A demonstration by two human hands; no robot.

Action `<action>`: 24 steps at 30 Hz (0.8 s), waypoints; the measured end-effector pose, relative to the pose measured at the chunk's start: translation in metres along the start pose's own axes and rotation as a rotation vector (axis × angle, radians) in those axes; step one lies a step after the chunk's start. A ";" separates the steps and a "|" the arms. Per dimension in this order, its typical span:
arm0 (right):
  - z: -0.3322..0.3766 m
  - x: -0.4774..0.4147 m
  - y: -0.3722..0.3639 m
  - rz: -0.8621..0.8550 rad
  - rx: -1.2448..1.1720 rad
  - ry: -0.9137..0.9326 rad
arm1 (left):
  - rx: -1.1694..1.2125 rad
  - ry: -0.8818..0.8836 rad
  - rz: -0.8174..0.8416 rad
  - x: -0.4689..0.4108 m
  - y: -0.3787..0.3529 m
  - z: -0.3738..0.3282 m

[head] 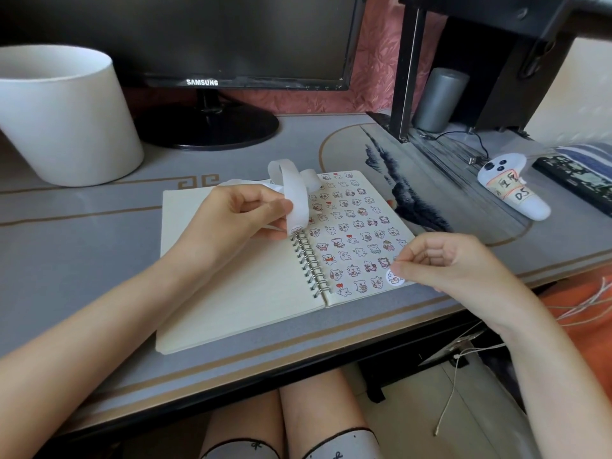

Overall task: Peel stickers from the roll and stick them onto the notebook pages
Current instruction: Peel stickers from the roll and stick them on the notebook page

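An open spiral notebook (pixel 238 293) lies on the desk, its left page blank and its right page (pixel 357 233) covered with several small cartoon stickers. My left hand (pixel 241 215) pinches a white strip of sticker backing (pixel 294 197) that loops up over the notebook's top edge. My right hand (pixel 447 263) pinches a round white sticker (pixel 394 278) and holds it at the lower right corner of the right page.
A white pot (pixel 66 117) stands at the back left, a black monitor (pixel 212 81) behind the notebook. A white controller (pixel 513 187) and a dark keyboard (pixel 576 183) lie at the right. A black stand and a grey cylinder (pixel 440 101) sit at the back right.
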State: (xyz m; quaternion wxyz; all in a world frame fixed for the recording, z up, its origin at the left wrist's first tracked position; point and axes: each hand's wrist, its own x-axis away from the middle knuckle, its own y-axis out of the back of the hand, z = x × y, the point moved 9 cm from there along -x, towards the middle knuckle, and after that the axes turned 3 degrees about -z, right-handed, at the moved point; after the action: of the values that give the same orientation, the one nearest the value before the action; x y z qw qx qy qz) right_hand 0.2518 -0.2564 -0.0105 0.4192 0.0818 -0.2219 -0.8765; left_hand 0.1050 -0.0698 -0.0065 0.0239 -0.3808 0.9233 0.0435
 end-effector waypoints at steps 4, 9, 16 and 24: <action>-0.002 0.000 0.000 -0.004 0.000 0.002 | -0.002 -0.004 0.001 0.000 -0.001 -0.001; -0.006 -0.002 0.002 -0.008 0.015 0.011 | 0.001 -0.003 -0.004 0.000 0.000 0.000; -0.008 -0.003 0.002 -0.006 0.015 0.022 | -0.012 -0.007 -0.004 -0.001 0.001 0.000; -0.008 -0.003 0.001 0.000 0.041 0.033 | -0.006 -0.010 -0.004 0.000 0.000 -0.001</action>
State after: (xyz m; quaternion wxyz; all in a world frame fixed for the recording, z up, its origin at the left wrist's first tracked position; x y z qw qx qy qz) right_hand 0.2575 -0.2572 -0.0171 0.4211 0.1046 -0.2329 -0.8704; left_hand 0.1048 -0.0695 -0.0053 0.0274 -0.3824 0.9223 0.0480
